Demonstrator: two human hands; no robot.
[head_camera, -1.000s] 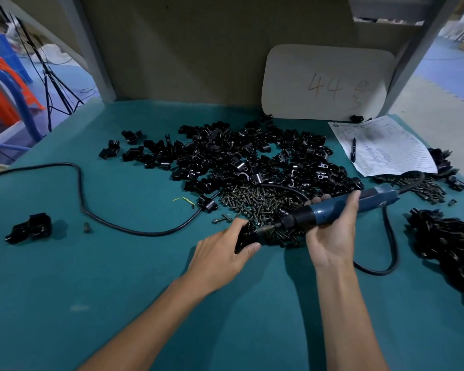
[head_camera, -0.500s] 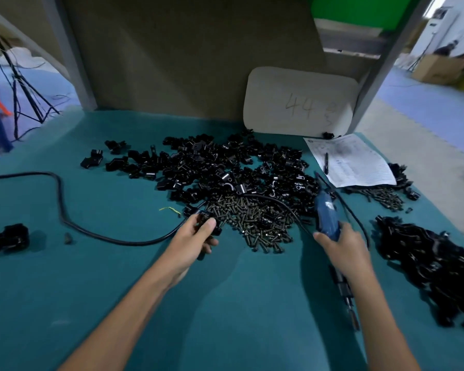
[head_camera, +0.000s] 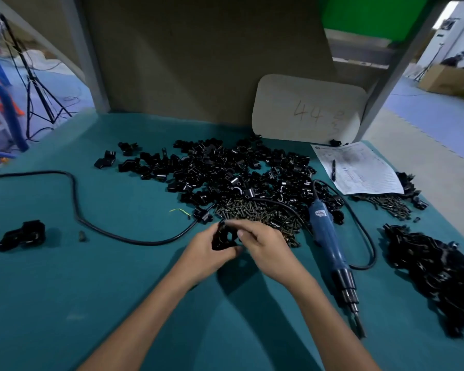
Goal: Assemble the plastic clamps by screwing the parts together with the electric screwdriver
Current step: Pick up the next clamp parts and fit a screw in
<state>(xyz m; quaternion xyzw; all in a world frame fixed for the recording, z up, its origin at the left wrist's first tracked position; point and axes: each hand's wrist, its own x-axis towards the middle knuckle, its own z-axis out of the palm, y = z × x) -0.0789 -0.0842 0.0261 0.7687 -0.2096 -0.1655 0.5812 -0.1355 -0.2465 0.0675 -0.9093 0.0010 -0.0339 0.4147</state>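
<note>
A small-parts assembly workstation on a factory or workshop floor: a teal-covered bench carries a heap of loose black plastic clamp parts, a pile of dark screws, a corded blue electric screwdriver, and a printed work sheet with a pen. Behind, a hand-numbered card leans on the backboard; cardboard boxes and a tripod stand on the open blue floor

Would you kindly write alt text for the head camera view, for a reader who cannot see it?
Both hands, left hand and right hand, hold a black clamp above a teal table. The blue electric screwdriver lies to their right, beside heaps of black clamp parts and screws.
</note>
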